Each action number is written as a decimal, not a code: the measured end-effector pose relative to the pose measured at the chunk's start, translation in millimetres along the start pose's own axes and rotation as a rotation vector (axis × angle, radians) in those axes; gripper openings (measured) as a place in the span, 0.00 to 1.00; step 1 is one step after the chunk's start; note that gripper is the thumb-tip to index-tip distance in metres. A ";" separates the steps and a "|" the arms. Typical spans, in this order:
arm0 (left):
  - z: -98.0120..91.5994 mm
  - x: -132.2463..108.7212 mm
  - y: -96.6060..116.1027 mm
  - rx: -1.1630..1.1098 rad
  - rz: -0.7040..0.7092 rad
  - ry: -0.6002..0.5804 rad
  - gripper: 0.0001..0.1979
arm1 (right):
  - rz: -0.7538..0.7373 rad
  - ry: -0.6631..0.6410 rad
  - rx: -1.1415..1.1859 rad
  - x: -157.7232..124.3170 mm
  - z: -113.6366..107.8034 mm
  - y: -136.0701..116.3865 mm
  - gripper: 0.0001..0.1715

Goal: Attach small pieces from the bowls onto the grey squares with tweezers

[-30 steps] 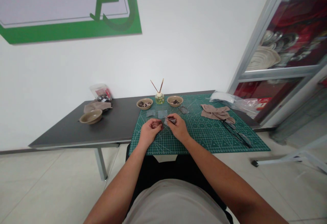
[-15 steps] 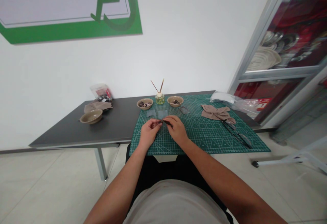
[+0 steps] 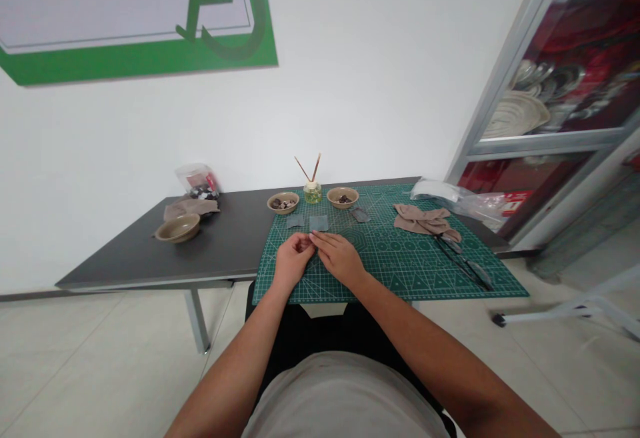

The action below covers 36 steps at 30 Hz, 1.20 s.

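My left hand (image 3: 291, 263) is closed in a pinch above the green cutting mat (image 3: 400, 261). My right hand (image 3: 342, 261) meets it at the fingertips, with its fingers bent over and pressed together. Whatever lies between the fingertips is hidden. Just beyond the hands, a grey square piece (image 3: 319, 223) lies flat on the mat. To its left is a smaller grey piece (image 3: 295, 221), and to its right a crumpled grey piece (image 3: 360, 215). Two tan bowls hold small dark and pale pieces: a left bowl (image 3: 283, 211) and a right bowl (image 3: 343, 205).
Between the bowls stands a glass jar (image 3: 313, 193) with two sticks. A brown cloth (image 3: 425, 221) and glasses (image 3: 465, 265) lie on the mat's right side, near a plastic bag (image 3: 470, 201). Another tan bowl (image 3: 178, 230) sits on the dark table (image 3: 220, 251) at left.
My right hand has shifted slightly left, closer to my left hand. The small dark piece that showed under its fingers is now out of sight.
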<state>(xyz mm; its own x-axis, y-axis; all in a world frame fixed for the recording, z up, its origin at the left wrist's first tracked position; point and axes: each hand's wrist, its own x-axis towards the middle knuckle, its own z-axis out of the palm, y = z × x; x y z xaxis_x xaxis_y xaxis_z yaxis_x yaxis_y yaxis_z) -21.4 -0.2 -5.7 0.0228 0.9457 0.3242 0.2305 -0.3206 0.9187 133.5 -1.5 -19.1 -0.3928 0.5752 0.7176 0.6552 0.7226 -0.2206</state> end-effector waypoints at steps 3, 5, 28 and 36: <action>0.1 -1.2 -1.3 0.019 0.003 0.012 0.07 | 0.006 -0.032 -0.028 -0.2 -0.2 -0.7 0.24; 0.2 -1.5 -2.5 0.022 -0.007 0.024 0.08 | 0.038 -0.030 -0.031 -0.1 0.1 -0.8 0.24; 3.5 0.4 -12.5 -0.216 0.005 0.035 0.10 | 0.100 -0.039 -0.059 -0.1 -1.4 -3.7 0.25; 3.8 -0.8 -5.5 -0.253 -0.001 0.040 0.10 | 0.119 -0.065 -0.082 -0.8 -0.6 -3.0 0.25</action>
<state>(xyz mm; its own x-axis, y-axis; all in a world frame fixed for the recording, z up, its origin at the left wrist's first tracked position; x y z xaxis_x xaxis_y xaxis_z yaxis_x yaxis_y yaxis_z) -19.0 1.0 -11.9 -0.0171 0.9446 0.3277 -0.0199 -0.3280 0.9445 132.2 -4.3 -18.7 -0.3484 0.6805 0.6446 0.7488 0.6157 -0.2452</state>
